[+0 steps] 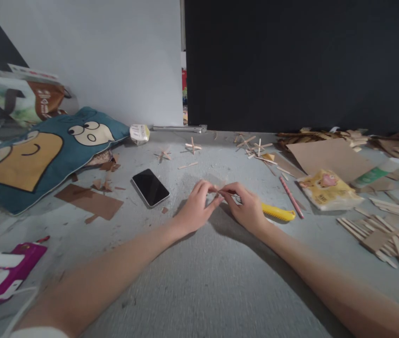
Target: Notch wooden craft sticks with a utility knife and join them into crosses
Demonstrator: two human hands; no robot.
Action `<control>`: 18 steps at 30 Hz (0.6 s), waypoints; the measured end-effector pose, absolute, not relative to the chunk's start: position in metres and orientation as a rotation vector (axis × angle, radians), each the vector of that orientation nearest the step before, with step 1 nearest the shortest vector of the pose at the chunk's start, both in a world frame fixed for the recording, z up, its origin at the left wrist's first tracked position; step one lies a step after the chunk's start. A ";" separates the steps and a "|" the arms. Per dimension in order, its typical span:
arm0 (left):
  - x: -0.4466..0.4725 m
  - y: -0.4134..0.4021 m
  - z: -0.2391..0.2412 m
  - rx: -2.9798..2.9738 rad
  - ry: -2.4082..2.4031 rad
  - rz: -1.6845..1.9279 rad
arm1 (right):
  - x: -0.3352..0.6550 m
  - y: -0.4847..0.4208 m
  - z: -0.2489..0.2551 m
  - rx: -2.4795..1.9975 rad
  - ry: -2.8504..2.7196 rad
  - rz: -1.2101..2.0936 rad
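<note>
My left hand (199,206) and my right hand (243,206) meet at the fingertips over the middle of the grey table. Both are closed in a pinch on something small between them, mostly hidden by the fingers and too small to name. Just right of my right hand lies a yellow utility knife (279,212), its front end hidden behind the hand. A smartphone (150,187) with a dark screen lies left of my left hand. Past my hands stand small crossed pieces made of wooden sticks (193,146).
At the left are a blue cartoon cushion (90,124), brown cardboard (92,202) and a magenta object (26,263). On the right lie a red pencil (291,197), a yellow tissue pack (328,190), a glue stick (379,172) and loose wooden sticks (396,239). A black panel (305,65) stands behind.
</note>
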State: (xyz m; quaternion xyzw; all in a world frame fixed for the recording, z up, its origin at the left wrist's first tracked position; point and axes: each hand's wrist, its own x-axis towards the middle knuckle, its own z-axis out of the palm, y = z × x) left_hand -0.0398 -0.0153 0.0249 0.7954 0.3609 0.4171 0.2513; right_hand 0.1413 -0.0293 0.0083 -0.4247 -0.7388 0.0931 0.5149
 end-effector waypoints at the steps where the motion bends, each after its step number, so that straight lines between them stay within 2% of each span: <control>1: -0.041 -0.014 0.025 2.229 0.966 1.147 | 0.142 -0.029 0.007 -1.038 -1.750 0.244; 7: -0.049 -0.007 0.029 2.435 0.964 1.039 | 0.142 -0.027 0.003 -1.071 -1.690 0.300; 11: -0.051 -0.005 0.032 2.261 0.823 0.940 | 0.142 -0.028 0.001 -1.064 -1.721 0.338; 18: -0.052 -0.008 0.037 2.061 0.862 0.842 | 0.144 -0.026 -0.001 -1.144 -1.710 0.388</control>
